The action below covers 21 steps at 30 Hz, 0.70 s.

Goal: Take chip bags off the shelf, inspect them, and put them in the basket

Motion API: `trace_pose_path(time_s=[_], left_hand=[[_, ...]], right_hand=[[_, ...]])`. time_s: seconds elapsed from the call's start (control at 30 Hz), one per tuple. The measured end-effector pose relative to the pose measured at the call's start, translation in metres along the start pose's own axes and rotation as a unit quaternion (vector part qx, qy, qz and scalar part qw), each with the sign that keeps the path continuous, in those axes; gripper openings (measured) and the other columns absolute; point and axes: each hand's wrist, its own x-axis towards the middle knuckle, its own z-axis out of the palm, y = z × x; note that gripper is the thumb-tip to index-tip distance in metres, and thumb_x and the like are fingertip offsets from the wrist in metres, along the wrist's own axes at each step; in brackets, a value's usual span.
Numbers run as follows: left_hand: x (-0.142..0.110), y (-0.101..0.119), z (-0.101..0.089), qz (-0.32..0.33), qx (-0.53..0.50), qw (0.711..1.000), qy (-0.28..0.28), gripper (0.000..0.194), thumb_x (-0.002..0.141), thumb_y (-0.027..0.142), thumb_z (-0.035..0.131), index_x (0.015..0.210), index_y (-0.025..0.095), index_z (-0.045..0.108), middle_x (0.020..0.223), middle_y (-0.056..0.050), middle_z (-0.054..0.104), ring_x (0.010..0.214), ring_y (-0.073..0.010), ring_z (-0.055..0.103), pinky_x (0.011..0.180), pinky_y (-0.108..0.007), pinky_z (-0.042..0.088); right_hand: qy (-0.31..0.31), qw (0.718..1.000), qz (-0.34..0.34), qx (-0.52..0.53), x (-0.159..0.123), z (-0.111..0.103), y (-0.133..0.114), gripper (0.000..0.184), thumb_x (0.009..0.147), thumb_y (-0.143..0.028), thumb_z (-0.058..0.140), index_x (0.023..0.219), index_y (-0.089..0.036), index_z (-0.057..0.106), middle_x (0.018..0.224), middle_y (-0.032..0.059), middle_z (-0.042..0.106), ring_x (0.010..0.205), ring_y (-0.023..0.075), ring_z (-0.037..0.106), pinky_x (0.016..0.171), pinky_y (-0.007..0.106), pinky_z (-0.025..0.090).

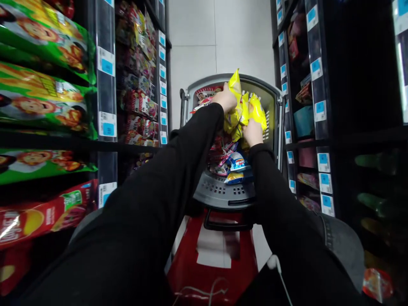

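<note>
**Overfilled basket, slippery packets: spill waiting to happen?**

So in the head view, the left hand looks like it's pinching an upright yellow packet, while the right hand is touching more yellow packets. Its fingertips are hiding behind them, so I can't tell whether it's gripping. The hands are working apart, both inside the grey basket, and all that yellow stuff is sitting in there too, toward the far side.

My worry: that upright one is poking up over the far rim, and the film's looking pretty slick. If the pinch is slipping, it could be tipping out onto the tiled floor. The others are leaning loosely together, so tugging one could be dragging its neighbours along. Pushing down hard could be crushing whatever's inside, or squashing the blue packets nearer the body. Also, a white cable is dangling by the right sleeve, and it could be snagging.
</note>
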Motion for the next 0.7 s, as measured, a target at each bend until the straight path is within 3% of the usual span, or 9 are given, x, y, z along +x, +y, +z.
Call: trace_pose_path(time_s=[0.13,0.27,0.5,0.6,0.7], left_hand=[[-0.018,0.022,0.000,-0.081,0.195,0.975,-0.068,0.068,0.081,0.039,0.061,0.136,0.010,0.032,0.121,-0.020,0.047,0.109,-0.0371,0.052,0.091,-0.055,0.037],[-0.036,0.036,0.008,-0.071,0.280,0.955,-0.073,0.058,0.087,0.037,0.049,0.140,0.021,0.030,0.132,-0.020,0.034,0.110,-0.0398,0.050,0.089,-0.057,0.036],[-0.046,0.020,0.021,-0.051,0.316,0.930,-0.179,0.069,0.080,0.038,0.055,0.142,0.024,0.027,0.140,-0.020,0.032,0.117,-0.0417,0.043,0.095,-0.055,0.033],[-0.052,0.012,0.021,-0.009,0.354,0.919,-0.172,0.066,0.085,0.040,0.046,0.143,0.020,0.023,0.143,-0.018,0.030,0.127,-0.0431,0.030,0.099,-0.058,0.025],[-0.058,0.005,0.021,0.031,0.386,0.909,-0.158,0.062,0.088,0.038,0.037,0.144,0.016,0.020,0.146,-0.017,0.027,0.133,-0.0423,0.018,0.103,-0.058,0.015]], right_hand=[[0.074,0.997,0.029,0.009,-0.018,-0.014,-0.001,0.026,0.089,-0.019,0.035,0.096,-0.009,0.057,0.085,0.0164,0.061,0.094,0.0287,0.059,0.083,0.045,0.044],[0.092,0.994,0.046,-0.025,-0.042,-0.021,0.000,0.033,0.089,-0.015,0.028,0.107,-0.007,0.054,0.088,0.0182,0.060,0.091,0.0282,0.060,0.081,0.042,0.044],[0.085,0.994,-0.054,-0.031,-0.045,-0.008,-0.001,0.035,0.087,-0.026,0.037,0.114,-0.008,0.052,0.103,0.0194,0.056,0.098,0.0290,0.056,0.083,0.043,0.045],[0.072,0.993,-0.097,-0.012,-0.040,-0.004,-0.003,0.047,0.085,-0.027,0.042,0.129,-0.010,0.042,0.123,0.0206,0.046,0.103,0.0294,0.053,0.086,0.044,0.044],[0.045,0.992,-0.116,-0.011,-0.031,0.002,-0.006,0.048,0.088,-0.021,0.035,0.135,-0.015,0.037,0.134,0.0190,0.039,0.103,0.0286,0.051,0.087,0.045,0.043]])
